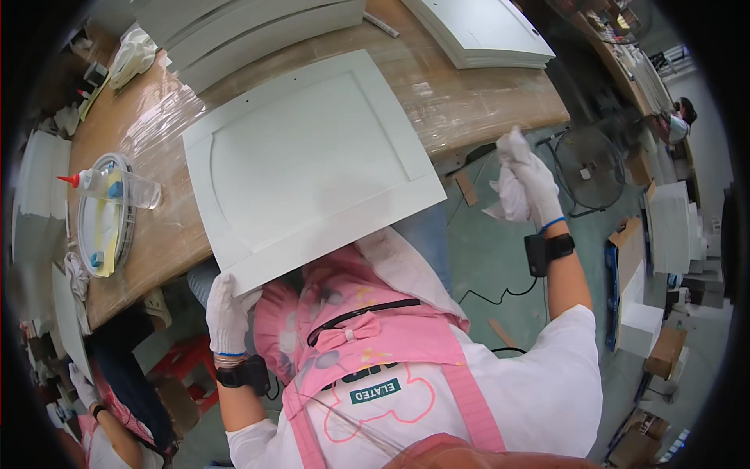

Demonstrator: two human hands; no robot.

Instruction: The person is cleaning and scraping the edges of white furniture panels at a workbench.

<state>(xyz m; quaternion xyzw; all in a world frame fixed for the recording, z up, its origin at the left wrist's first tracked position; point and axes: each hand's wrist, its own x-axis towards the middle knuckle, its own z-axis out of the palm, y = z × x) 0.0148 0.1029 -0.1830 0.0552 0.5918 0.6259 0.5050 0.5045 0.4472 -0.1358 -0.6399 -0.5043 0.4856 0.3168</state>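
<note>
A white cabinet door [312, 156] with a recessed, arch-edged panel lies on the table, its near edge reaching out over my lap. My left hand [229, 313], in a white knitted glove, is closed at the door's near left corner, with the fingertips partly hidden. Off to the right of the door, my gloved right hand [537, 184] is raised and closed round a crumpled white cloth [512, 199]. That hand is apart from the door.
Stacked white panels [250, 39] stand at the back of the film-covered table [141, 258], with more white doors [484, 31] at back right. A red-tipped clear bottle [117, 187] lies over an oval tray [83, 234]. A floor fan [587, 168] stands right. Another person's gloved hand [81, 383] shows lower left.
</note>
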